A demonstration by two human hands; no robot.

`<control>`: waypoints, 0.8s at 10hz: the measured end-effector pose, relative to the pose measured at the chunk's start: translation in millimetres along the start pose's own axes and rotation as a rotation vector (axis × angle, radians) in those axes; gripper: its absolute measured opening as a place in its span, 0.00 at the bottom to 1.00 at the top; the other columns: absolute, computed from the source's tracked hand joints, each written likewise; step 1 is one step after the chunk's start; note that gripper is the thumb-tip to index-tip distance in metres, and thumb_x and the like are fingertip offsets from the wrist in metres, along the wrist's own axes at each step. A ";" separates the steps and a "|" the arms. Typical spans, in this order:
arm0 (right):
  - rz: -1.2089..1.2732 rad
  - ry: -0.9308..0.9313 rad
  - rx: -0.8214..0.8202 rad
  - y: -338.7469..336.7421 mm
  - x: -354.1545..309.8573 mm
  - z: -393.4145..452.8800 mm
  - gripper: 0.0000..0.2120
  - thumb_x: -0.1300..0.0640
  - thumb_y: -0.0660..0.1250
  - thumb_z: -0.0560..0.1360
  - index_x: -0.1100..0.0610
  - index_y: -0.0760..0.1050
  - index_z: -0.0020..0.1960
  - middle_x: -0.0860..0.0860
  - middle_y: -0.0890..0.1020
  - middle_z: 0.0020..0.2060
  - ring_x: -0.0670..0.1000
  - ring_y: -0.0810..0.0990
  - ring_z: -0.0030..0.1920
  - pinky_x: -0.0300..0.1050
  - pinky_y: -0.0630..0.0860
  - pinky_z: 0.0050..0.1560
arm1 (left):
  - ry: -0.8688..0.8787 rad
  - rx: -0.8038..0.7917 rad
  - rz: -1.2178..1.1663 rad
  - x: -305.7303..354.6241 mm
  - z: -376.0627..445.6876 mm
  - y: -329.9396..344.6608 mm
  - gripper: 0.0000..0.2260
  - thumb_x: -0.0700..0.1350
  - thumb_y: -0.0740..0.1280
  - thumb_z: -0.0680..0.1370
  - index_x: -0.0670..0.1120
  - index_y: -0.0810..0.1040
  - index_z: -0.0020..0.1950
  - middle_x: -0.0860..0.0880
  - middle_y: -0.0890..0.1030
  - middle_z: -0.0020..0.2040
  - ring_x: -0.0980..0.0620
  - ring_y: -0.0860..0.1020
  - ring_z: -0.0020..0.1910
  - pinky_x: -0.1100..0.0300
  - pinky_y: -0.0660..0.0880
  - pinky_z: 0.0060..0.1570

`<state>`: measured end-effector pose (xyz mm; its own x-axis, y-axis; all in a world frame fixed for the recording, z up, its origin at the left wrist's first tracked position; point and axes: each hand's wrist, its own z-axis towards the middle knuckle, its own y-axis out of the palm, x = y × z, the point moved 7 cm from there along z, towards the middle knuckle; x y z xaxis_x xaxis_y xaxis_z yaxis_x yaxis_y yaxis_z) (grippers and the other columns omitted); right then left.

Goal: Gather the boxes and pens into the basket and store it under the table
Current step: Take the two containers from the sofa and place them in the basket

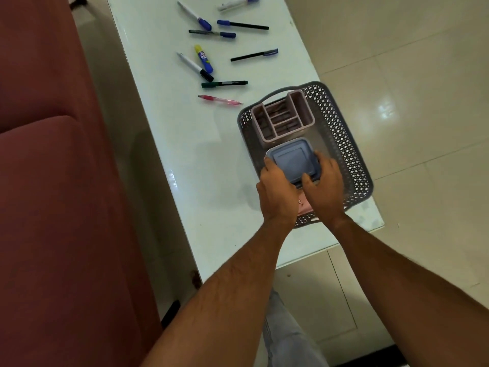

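A grey perforated basket (pixel 341 133) sits at the near right of the glass table (pixel 190 160). Its far end holds a pink compartment organiser box (pixel 283 116). My left hand (pixel 277 192) and my right hand (pixel 324 186) both grip a blue lidded box (pixel 291 157) over the basket's near half. A pink item (pixel 304 206) peeks out below my hands, mostly hidden. Several pens and markers lie loose on the table beyond: a pink pen (pixel 219 100), a green marker (pixel 224 83), a glue stick (pixel 203 59), a black pen (pixel 254 55).
A dark red sofa (pixel 53 181) runs along the left of the table. Pale tiled floor (pixel 410 88) spreads to the right. The basket's near right corner overhangs the table edge. My trouser leg (pixel 285 329) shows below the table's near end.
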<state>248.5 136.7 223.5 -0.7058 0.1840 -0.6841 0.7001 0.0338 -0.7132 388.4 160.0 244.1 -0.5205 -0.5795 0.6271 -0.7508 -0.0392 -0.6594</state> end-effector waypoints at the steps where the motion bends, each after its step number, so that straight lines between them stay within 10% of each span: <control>1: 0.001 -0.017 -0.058 7.7 0.6 5.9 0.26 0.63 0.70 0.74 0.62 0.70 0.71 0.60 0.76 0.62 0.56 0.76 0.62 0.41 0.72 0.60 | -0.093 -0.029 -0.073 -8.8 4.6 5.9 0.16 0.39 0.56 0.85 0.42 0.64 0.73 0.40 0.74 0.66 0.41 0.73 0.64 0.54 0.65 0.63; 4: -0.026 -0.050 -0.162 30.7 12.5 21.2 0.25 0.63 0.71 0.75 0.62 0.70 0.70 0.59 0.76 0.61 0.55 0.75 0.62 0.34 0.65 0.57 | -0.146 0.018 -0.039 -14.9 11.4 10.6 0.12 0.37 0.52 0.86 0.37 0.69 0.67 0.38 0.76 0.58 0.40 0.76 0.58 0.66 0.47 0.61; 5: -0.034 -0.029 -0.193 34.9 20.0 21.3 0.24 0.62 0.71 0.75 0.60 0.71 0.69 0.57 0.77 0.60 0.54 0.76 0.61 0.36 0.67 0.57 | -0.131 -0.058 0.103 -8.9 10.5 12.9 0.11 0.36 0.54 0.86 0.36 0.71 0.65 0.45 0.73 0.49 0.51 0.77 0.42 0.76 0.69 0.47; 6: -0.050 -0.022 -0.218 38.5 26.8 21.3 0.23 0.60 0.72 0.74 0.59 0.72 0.68 0.56 0.79 0.59 0.55 0.77 0.61 0.39 0.69 0.57 | -0.161 -0.081 0.155 -8.7 15.5 14.1 0.14 0.40 0.62 0.83 0.39 0.71 0.69 0.42 0.79 0.60 0.47 0.81 0.55 0.64 0.82 0.50; 8: -0.058 -0.013 -0.211 38.6 23.3 18.7 0.26 0.61 0.74 0.73 0.59 0.71 0.69 0.56 0.78 0.61 0.55 0.76 0.62 0.44 0.73 0.61 | -0.110 -0.070 0.236 -8.9 13.2 13.0 0.14 0.41 0.66 0.82 0.41 0.74 0.67 0.42 0.80 0.62 0.43 0.81 0.60 0.55 0.81 0.56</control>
<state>257.0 124.0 177.2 -0.7457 0.1629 -0.6460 0.6646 0.2489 -0.7045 388.6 153.9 224.5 -0.6404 -0.6509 0.4078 -0.6420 0.1622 -0.7493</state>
